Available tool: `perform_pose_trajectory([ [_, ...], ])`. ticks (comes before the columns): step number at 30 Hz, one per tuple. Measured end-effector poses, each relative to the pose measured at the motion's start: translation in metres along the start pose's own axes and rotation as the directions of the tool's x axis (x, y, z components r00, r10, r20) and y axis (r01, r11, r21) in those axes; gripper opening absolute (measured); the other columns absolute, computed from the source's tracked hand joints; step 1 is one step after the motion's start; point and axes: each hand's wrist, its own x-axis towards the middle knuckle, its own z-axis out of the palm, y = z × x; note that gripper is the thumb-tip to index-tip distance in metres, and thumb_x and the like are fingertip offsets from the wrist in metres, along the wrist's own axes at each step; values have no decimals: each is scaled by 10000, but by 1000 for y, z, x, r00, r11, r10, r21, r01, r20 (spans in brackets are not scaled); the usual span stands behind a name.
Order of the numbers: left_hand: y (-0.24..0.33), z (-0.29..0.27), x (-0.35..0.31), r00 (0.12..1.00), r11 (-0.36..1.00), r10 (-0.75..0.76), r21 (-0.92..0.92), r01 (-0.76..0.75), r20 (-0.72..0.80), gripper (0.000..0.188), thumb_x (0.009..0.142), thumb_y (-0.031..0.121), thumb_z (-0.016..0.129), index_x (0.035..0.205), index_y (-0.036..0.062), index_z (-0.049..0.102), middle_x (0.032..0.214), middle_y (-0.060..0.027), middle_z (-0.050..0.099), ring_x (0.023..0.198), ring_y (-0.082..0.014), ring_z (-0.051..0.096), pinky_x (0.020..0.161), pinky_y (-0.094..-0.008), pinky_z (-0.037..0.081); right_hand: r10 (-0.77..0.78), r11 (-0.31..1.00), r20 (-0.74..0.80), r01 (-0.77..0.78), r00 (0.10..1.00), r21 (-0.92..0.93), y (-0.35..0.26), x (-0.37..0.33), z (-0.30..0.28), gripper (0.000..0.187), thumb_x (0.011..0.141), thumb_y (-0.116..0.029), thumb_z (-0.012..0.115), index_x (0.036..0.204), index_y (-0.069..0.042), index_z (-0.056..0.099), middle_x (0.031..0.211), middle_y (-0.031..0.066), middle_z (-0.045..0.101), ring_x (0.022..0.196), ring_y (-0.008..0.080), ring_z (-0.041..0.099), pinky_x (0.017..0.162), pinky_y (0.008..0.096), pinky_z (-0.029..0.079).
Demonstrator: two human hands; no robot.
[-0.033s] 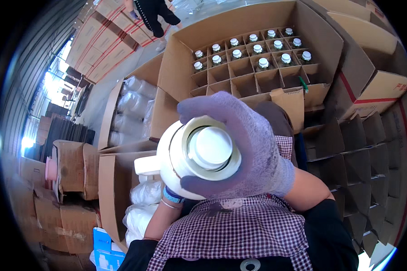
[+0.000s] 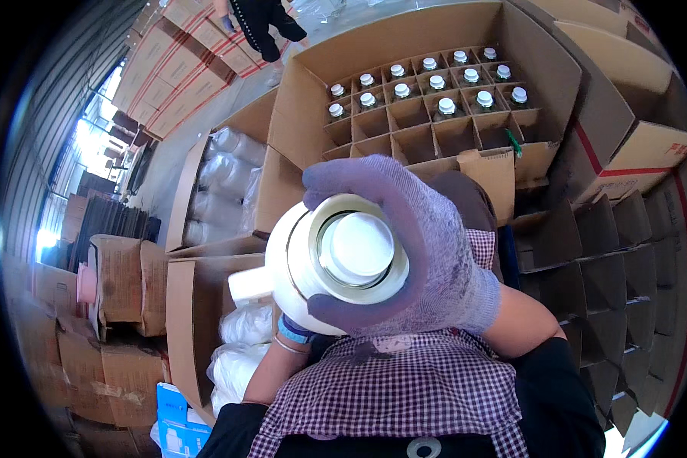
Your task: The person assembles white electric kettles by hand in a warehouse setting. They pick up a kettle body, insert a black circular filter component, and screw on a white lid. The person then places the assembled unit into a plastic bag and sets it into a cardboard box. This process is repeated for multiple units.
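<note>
My right hand (image 2: 427, 252), in a grey-purple knit glove, curves round the top of a white vacuum jug (image 2: 282, 263). Its thumb and fingers clasp the jug's collar on either side of the round white stopper (image 2: 359, 248). The jug's handle (image 2: 249, 285) points left, and I look down on it from above. Of my left hand (image 2: 295, 327) only the glove cuff and wrist show, under the jug's lower left side. Its fingers are hidden behind the jug body, so I cannot see how they are placed.
Ahead stands an open carton (image 2: 450, 149) with cardboard dividers and several white-capped bottles. Boxes of plastic-wrapped items (image 2: 225, 175) are at the left, with a blue box (image 2: 182, 420) lower down. Another divider carton (image 2: 611, 267) lies right. A person (image 2: 267, 27) stands far off.
</note>
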Motion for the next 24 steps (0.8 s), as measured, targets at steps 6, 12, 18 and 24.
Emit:
perform_pose_trajectory([
  [6, 7, -12, -19, 996, 997, -83, -4, 83, 11, 632, 953, 456, 517, 1433, 55, 426, 1400, -169, 527, 1309, -286, 510, 1083, -426, 426, -93, 986, 101, 77, 991, 151, 13, -18, 13, 827, 681, -396, 898, 1355, -75, 542, 1236, 130, 620, 1164, 275, 619, 1027, 420, 495],
  [12, 8, -28, -26, 980, 979, -199, 45, 199, 4, 577, 1012, 473, 433, 1396, 45, 481, 1361, -182, 562, 1277, -289, 543, 1051, -431, 459, -46, 994, 145, 31, 988, 102, 3, -12, 4, 709, 643, -302, 906, 1249, -77, 614, 1192, 124, 650, 1116, 278, 632, 965, 384, 516],
  [18, 65, -59, -28, 987, 841, -46, 527, 123, -156, 571, 1071, 490, 349, 1360, 35, 537, 1323, -195, 597, 1244, -292, 576, 1020, -437, 492, 570, 795, -406, -356, 714, 491, 47, -56, -5, 437, 908, -213, 674, 1269, 8, 568, 1137, 133, 649, 1048, 216, 654, 920, 361, 540],
  [24, 17, -31, -1, 966, 319, 259, 946, -62, -25, 569, 874, 452, 699, 1209, -4, 640, 1334, -206, 580, 1246, -313, 558, 1069, -422, 407, 728, 682, -28, -728, 685, -71, 88, -166, 3, 645, 909, -160, 697, 1435, 8, 364, 1241, 225, 598, 1191, 332, 603, 1015, 436, 502],
])
